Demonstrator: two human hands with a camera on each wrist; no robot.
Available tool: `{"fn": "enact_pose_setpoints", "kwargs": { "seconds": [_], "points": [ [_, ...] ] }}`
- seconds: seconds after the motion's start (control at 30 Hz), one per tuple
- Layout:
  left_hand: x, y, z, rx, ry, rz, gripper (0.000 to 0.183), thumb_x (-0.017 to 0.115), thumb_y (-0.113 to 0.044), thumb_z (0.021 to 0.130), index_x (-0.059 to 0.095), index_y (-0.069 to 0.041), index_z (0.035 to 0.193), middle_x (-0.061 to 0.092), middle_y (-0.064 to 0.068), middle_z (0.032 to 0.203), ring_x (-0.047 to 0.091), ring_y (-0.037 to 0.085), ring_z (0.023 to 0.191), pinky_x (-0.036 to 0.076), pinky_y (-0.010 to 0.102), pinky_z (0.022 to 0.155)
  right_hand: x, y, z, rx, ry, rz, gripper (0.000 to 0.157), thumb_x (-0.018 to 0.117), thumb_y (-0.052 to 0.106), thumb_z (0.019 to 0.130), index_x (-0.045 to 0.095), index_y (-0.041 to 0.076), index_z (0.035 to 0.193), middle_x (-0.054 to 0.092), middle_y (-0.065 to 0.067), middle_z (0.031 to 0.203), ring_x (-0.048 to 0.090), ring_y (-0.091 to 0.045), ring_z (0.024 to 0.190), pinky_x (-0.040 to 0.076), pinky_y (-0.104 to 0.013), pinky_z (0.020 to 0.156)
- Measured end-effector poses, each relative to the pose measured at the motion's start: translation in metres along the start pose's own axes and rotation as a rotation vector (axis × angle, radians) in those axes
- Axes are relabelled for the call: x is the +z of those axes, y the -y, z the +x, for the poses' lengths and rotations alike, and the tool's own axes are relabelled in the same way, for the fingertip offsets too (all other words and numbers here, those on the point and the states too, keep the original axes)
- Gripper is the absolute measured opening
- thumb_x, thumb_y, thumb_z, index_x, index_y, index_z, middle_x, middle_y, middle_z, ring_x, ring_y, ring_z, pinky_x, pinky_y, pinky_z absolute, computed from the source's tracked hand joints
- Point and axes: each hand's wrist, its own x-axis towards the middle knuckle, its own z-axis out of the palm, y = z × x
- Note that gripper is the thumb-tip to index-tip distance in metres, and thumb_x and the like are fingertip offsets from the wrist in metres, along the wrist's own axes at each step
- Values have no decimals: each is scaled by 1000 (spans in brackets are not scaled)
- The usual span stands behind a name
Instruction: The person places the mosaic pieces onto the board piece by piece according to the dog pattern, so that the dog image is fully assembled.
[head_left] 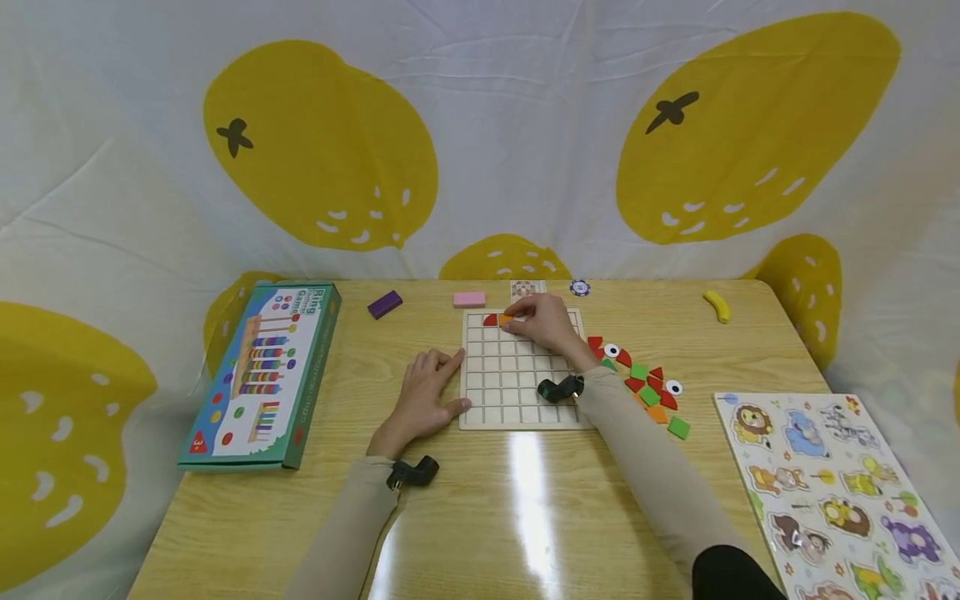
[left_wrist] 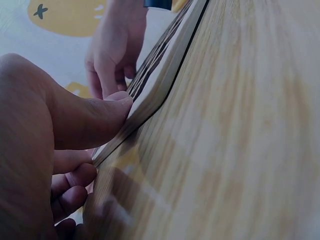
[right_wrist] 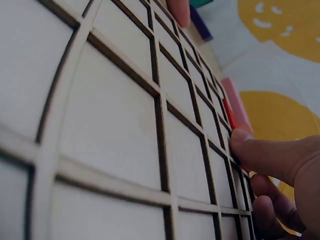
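A wooden grid board (head_left: 482,392) lies on the table in front of me. A red quarter-round piece (head_left: 491,320) sits in its far row, near the left corner. My right hand (head_left: 546,323) pinches an orange piece (head_left: 505,319) over the cell just right of the red one; in the right wrist view, thumb and fingers meet at the board's far edge. My left hand (head_left: 426,392) rests by the board's left side, fingers spread, with index fingertip and thumb at the edge. In the left wrist view, its thumb (left_wrist: 95,117) lies against the board's rim.
Right of the board lie several red, green and orange pieces (head_left: 648,398) and two eye discs. Behind it are a pink block (head_left: 469,299), a card (head_left: 528,288) and a chip (head_left: 580,287). A game box (head_left: 258,375) lies left, an animal puzzle (head_left: 840,492) right.
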Motion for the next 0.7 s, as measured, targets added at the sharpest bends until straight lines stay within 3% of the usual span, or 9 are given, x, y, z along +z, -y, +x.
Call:
{"fn": "enact_pose_setpoints", "kwargs": {
  "seconds": [0.37, 0.7],
  "points": [
    [-2, -3, 0, 5, -2, 0, 85, 71, -40, 82, 34, -17, 155, 44, 4, 120, 36, 21, 102, 27, 39, 92, 1, 3, 0, 47, -24, -3, 25, 80, 27, 83, 78, 18, 106, 71, -1, 104, 60, -18, 77, 47, -36, 69],
    [-3, -5, -3, 12, -22, 5, 85, 73, -39, 81, 38, -14, 153, 46, 5, 119, 36, 22, 102, 27, 41, 92, -7, -2, -4, 7, 17, 82, 32, 80, 26, 84, 75, 17, 114, 70, -3, 109, 61, -18, 84, 49, -35, 71]
  ]
}}
